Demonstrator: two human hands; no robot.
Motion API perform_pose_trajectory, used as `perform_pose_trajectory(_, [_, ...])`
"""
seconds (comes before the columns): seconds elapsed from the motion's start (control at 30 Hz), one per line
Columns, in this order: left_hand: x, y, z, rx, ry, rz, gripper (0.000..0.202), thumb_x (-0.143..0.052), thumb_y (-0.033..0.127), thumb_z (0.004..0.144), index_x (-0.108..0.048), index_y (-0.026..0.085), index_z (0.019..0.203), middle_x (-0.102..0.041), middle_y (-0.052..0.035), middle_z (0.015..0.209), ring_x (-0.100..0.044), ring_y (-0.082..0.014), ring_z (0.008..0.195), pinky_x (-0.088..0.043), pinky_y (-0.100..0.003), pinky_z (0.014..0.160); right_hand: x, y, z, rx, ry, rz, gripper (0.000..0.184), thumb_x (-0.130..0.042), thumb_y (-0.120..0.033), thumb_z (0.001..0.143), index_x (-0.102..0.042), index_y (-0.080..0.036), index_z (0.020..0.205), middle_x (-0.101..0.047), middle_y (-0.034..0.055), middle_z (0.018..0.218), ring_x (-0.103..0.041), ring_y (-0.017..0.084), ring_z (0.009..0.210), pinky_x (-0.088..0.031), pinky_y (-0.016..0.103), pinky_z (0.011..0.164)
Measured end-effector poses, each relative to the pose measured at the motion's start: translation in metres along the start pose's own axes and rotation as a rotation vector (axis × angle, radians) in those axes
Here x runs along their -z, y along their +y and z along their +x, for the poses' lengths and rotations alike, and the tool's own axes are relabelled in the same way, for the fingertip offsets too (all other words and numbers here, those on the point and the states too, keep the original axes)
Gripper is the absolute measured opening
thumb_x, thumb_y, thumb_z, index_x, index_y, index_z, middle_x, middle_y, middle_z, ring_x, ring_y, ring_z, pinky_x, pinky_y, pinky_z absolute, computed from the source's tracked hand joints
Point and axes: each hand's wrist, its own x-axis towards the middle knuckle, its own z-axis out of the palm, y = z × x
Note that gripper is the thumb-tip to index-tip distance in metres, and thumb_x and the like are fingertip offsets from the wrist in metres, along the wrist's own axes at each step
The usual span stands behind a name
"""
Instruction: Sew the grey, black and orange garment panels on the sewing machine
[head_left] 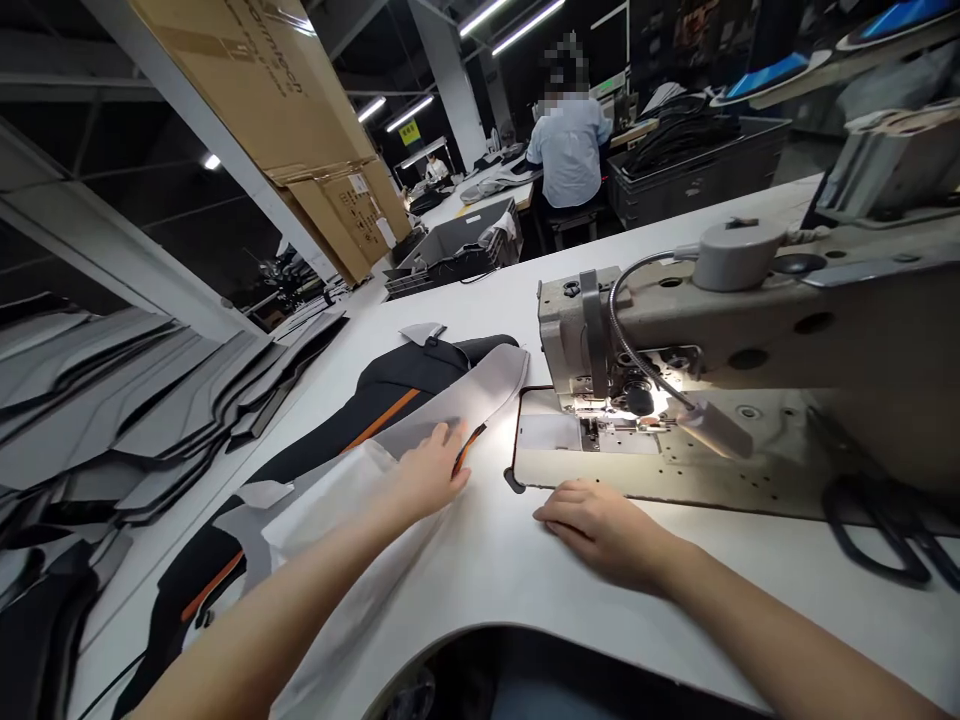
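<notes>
My left hand (431, 475) rests on a fabric piece (484, 385) made of grey, white and black panels with orange stripes. A short black-and-orange strip (469, 448) sticks out between its thumb and forefinger; whether it belongs to the fabric I cannot tell. My right hand (596, 525) lies palm down on the white table, its fingers stretched out side by side and nothing seen in them. Just beyond it stands a sewing machine (630, 330), its lamp lighting the needle area. No fabric shows under the presser foot.
Stacks of grey cut panels (172, 400) fill the left side. Black-handled scissors (885, 530) lie at the right. A grey crate (465, 240) and a tall cardboard box (277, 110) stand behind the table. A person (570, 150) in light blue sits farther back. The table edge (487, 628) curves inward in front.
</notes>
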Motion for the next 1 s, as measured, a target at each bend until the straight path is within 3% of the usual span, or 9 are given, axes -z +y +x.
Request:
perform_pose_trajectory(0.17, [-0.027,-0.002,0.032,0.019,0.117,0.085,0.073,-0.049,0.022,0.082,-0.016,0.020,0.147,-0.048,-0.0139,0.112,-0.054,-0.0265,0.092,-0.047,-0.033,0.067,0.001,-0.002,0.002,-0.019,0.004,0.024,0.032,-0.034,-0.020,0.095,-0.064,-0.021,0.105,-0.067,0.0048,0.088,-0.058,0.018,0.086,-0.045,0.034,0.080])
perform_pose_trajectory(0.3, [-0.017,-0.010,0.059,-0.079,0.354,0.071,0.070,-0.051,0.031,0.085,-0.020,0.019,0.146,-0.035,-0.0167,0.137,-0.037,-0.0350,0.121,-0.033,-0.046,0.098,-0.001,-0.002,0.002,-0.041,-0.009,0.035,0.029,-0.036,-0.019,0.094,-0.063,-0.023,0.106,-0.067,0.0032,0.089,-0.057,0.018,0.086,-0.045,0.034,0.080])
perform_pose_trajectory(0.37, [-0.008,-0.010,0.077,-0.103,0.321,-0.028,0.073,-0.055,0.033,0.083,-0.022,0.019,0.146,-0.034,-0.0168,0.140,-0.032,-0.0370,0.125,-0.027,-0.048,0.102,-0.001,-0.002,0.003,-0.043,-0.010,0.030,0.029,-0.036,-0.018,0.094,-0.062,-0.023,0.106,-0.066,0.0030,0.090,-0.057,0.017,0.087,-0.045,0.033,0.080])
perform_pose_trajectory(0.53, [0.001,-0.013,0.109,-0.105,0.111,-0.217,0.064,-0.052,0.029,0.082,-0.030,0.015,0.141,-0.056,-0.0161,0.115,-0.053,-0.0324,0.105,-0.041,-0.040,0.086,-0.003,-0.001,0.003,-0.030,0.023,0.008,0.029,-0.036,-0.017,0.095,-0.062,-0.023,0.107,-0.066,0.0036,0.090,-0.058,0.016,0.086,-0.047,0.032,0.079])
perform_pose_trajectory(0.67, [-0.006,-0.020,0.089,-0.131,-0.018,-0.351,0.047,-0.042,0.036,0.089,-0.040,0.019,0.133,-0.063,-0.0092,0.107,-0.061,-0.0234,0.095,-0.047,-0.029,0.075,-0.008,0.002,0.003,-0.030,0.094,-0.136,0.036,-0.038,-0.014,0.092,-0.053,-0.024,0.123,-0.060,0.0075,0.117,-0.055,0.019,0.104,-0.047,0.035,0.087])
perform_pose_trajectory(0.77, [-0.016,-0.017,0.051,-0.174,-0.142,-0.559,0.045,-0.037,0.045,0.092,-0.044,0.019,0.128,-0.063,-0.0080,0.109,-0.061,-0.0217,0.098,-0.047,-0.028,0.079,-0.013,0.004,0.007,-0.076,0.225,-0.357,0.050,-0.038,-0.011,0.087,-0.040,-0.019,0.137,-0.043,0.0144,0.139,-0.044,0.027,0.124,-0.044,0.043,0.095])
perform_pose_trajectory(0.87, [-0.017,-0.004,0.010,-0.223,-0.278,-0.751,0.044,-0.039,0.048,0.091,-0.045,0.020,0.125,-0.063,-0.0066,0.106,-0.061,-0.0218,0.095,-0.047,-0.029,0.077,-0.018,0.008,0.011,-0.089,0.307,-0.521,0.051,-0.038,-0.011,0.086,-0.038,-0.012,0.138,-0.038,0.0199,0.141,-0.036,0.030,0.130,-0.040,0.048,0.098])
perform_pose_trajectory(0.93, [-0.008,0.005,-0.006,-0.273,-0.337,-0.671,0.044,-0.040,0.050,0.091,-0.047,0.020,0.122,-0.064,-0.0055,0.098,-0.062,-0.0214,0.085,-0.048,-0.029,0.069,-0.023,0.012,0.012,-0.079,0.305,-0.576,0.049,-0.037,-0.008,0.085,-0.043,-0.010,0.134,-0.047,0.0193,0.135,-0.041,0.028,0.127,-0.042,0.045,0.096])
perform_pose_trajectory(1.0, [0.005,0.016,-0.008,-0.365,-0.287,-0.441,0.041,-0.042,0.051,0.090,-0.055,0.017,0.108,-0.063,-0.0066,0.089,-0.061,-0.0222,0.078,-0.047,-0.029,0.063,-0.029,0.017,0.012,-0.067,0.277,-0.594,0.049,-0.035,-0.003,0.081,-0.050,-0.010,0.127,-0.057,0.0157,0.126,-0.049,0.025,0.120,-0.045,0.041,0.092])
